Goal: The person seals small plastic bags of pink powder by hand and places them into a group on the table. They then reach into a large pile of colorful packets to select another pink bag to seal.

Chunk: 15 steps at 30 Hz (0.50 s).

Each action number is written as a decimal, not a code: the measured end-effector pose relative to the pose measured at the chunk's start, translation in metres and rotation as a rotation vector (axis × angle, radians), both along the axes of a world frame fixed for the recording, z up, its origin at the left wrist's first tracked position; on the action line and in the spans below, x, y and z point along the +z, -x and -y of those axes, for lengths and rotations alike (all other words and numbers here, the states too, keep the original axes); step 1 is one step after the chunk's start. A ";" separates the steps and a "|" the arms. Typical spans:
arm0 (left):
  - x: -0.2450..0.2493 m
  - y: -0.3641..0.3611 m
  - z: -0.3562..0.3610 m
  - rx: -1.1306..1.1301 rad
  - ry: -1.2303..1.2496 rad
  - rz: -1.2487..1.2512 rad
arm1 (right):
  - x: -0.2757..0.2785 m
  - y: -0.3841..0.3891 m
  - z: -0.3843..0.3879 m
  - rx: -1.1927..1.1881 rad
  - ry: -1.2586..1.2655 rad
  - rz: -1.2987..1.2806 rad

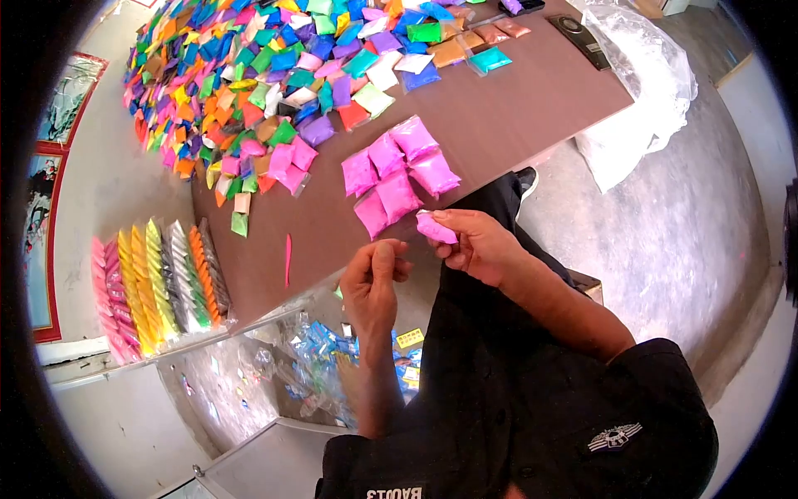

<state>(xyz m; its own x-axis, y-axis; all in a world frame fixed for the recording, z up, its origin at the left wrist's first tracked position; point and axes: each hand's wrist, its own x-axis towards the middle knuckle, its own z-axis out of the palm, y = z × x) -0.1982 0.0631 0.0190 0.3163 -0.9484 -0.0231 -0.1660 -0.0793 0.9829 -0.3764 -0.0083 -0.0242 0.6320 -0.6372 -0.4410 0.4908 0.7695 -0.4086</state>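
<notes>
My right hand [478, 245] pinches a small pink packet [438, 229] between thumb and fingers, just off the table's near edge. To its left, my left hand [374, 283] is closed, its fingers curled in under the thumb. What those fingers hold, if anything, is hidden. Several plump bright pink packets [397, 194] lie side by side on the brown table [490, 133], right in front of my hands. Left of my left hand, a thin pink stick-like tool [288, 260] rests on the tabletop.
A big heap of small multicoloured packets [274, 75] covers the table's far left. Long twisted coloured packs [158, 287] stand at the left edge. A black device [579, 41] lies at the far right corner, beside clear plastic bags [636, 91]. Blue wrappers [324, 353] litter the space below.
</notes>
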 end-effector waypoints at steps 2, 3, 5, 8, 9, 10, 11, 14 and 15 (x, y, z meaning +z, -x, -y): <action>-0.001 0.002 -0.001 -0.008 -0.010 0.003 | -0.011 -0.001 0.000 0.019 -0.024 0.108; -0.001 0.004 -0.001 -0.003 -0.036 -0.017 | -0.012 -0.002 -0.001 0.021 -0.025 0.107; -0.004 0.007 -0.001 0.003 -0.062 -0.038 | -0.012 -0.003 -0.002 0.020 -0.066 0.119; -0.010 0.009 -0.001 -0.037 -0.048 -0.032 | -0.012 -0.004 -0.003 0.013 -0.065 0.119; -0.010 0.011 -0.001 -0.047 -0.056 -0.032 | -0.012 -0.004 -0.003 0.015 -0.065 0.119; -0.011 0.012 -0.001 -0.056 -0.063 -0.031 | -0.012 -0.004 -0.004 0.014 -0.053 0.107; -0.012 0.012 -0.003 -0.051 -0.063 -0.030 | -0.012 -0.004 -0.004 0.015 -0.042 0.095; -0.021 0.013 -0.011 -0.077 -0.136 -0.086 | -0.019 -0.005 -0.005 0.009 -0.024 0.069; -0.023 0.015 -0.014 -0.096 -0.157 -0.086 | -0.021 -0.005 -0.006 0.013 -0.026 0.070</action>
